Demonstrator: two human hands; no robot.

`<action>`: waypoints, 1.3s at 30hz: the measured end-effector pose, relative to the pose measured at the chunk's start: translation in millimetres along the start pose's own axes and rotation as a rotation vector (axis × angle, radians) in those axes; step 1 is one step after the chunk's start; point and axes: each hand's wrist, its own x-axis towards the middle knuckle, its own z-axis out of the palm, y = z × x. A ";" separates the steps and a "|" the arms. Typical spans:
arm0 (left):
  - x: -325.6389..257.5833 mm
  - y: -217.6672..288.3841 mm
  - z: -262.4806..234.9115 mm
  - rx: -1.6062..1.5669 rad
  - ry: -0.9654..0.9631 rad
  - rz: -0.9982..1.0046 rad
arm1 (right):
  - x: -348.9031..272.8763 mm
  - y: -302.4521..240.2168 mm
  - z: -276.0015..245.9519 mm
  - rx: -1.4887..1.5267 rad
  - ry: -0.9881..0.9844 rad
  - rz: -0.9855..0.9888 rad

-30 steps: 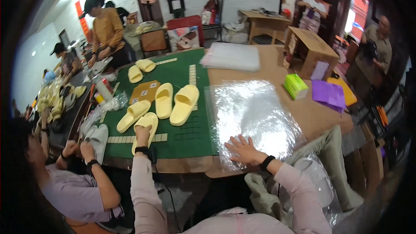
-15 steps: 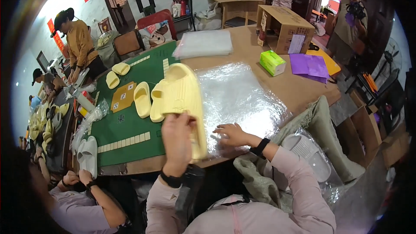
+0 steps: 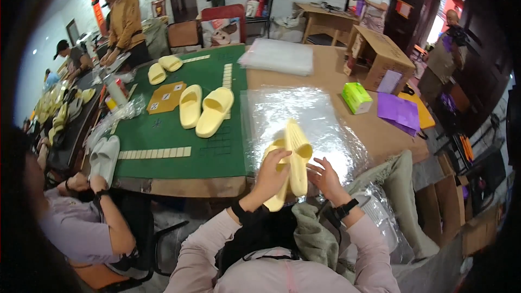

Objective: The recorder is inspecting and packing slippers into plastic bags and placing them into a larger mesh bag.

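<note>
My left hand (image 3: 267, 176) is closed round a pair of pale yellow slippers (image 3: 297, 163), held on edge against each other above the table's near edge. Fingers apart, my right hand (image 3: 326, 180) is just to the right of them and grips nothing. Under and beyond the slippers lie flat clear plastic bags (image 3: 287, 103), shiny with reflected light. Left of the bags, another yellow pair, a left slipper (image 3: 190, 107) and a right slipper (image 3: 215, 113), rests on the green mat (image 3: 163, 168).
A stack of clear bags (image 3: 277, 57), a green tissue pack (image 3: 356, 98), purple bags (image 3: 398, 113) and a cardboard box (image 3: 388, 59) stand farther back. Beside me on the left, a person holds grey slippers (image 3: 105, 157). A sack (image 3: 388, 184) hangs at the right edge.
My left hand has brought the yellow slippers from over the mat rightward and nearer, turning them on edge. My right hand has lifted off the plastic and come beside them. The view has shifted.
</note>
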 end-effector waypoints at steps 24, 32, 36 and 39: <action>-58.6 -34.9 18.2 -0.421 0.219 -0.551 | 25.5 13.5 13.2 -0.230 0.122 -0.179; -42.2 -3.8 -8.2 -0.769 0.392 -0.468 | -14.3 -28.5 32.4 -0.368 0.227 -0.447; -31.2 2.2 21.6 -0.796 0.187 -0.443 | -15.4 -34.4 11.0 -0.417 0.340 -0.480; -28.7 -16.5 41.9 -0.704 0.077 -0.530 | -15.4 -35.8 -0.5 -0.495 0.398 -0.532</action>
